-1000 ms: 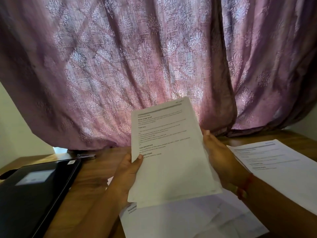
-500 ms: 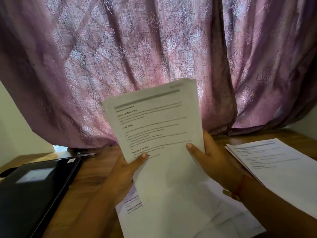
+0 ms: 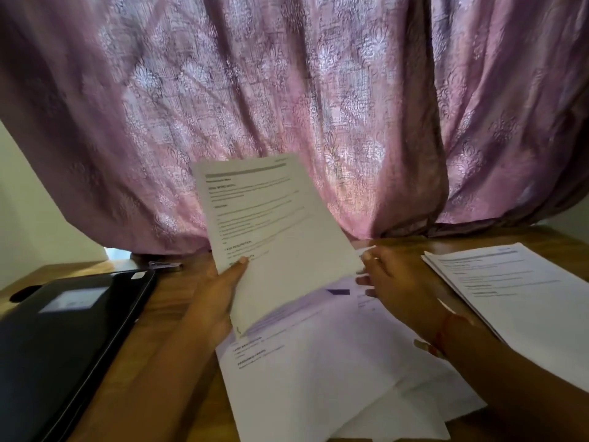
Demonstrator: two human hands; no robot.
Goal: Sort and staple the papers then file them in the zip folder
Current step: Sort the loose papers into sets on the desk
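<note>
At the centre of the frame, the left hand (image 3: pixel 220 295) holds a white printed sheet of paper (image 3: pixel 277 237) raised above the brown wooden table (image 3: pixel 165 301). The thumb presses on the printed face near the lower left edge and the fingers are behind the sheet, so this hand is clamped on it. The sheet is tilted, its top leaning to the upper left.

Just to the right, the right hand (image 3: pixel 401 288) is apart from the left one. Its fingertips are at the right edge of the raised sheet, but motion blur hides whether they grip it, so I cannot tell.

Under both hands, a loose pile of white printed papers (image 3: pixel 318 371) lies spread on the table, in the lower centre. A second, neater stack of white printed papers (image 3: pixel 516 295) lies at the right. At the lower left, a black flat zip folder (image 3: pixel 60 339) with a pale label rests on the table, well apart from the piles. A pink patterned curtain (image 3: pixel 287 90) fills the upper part.
</note>
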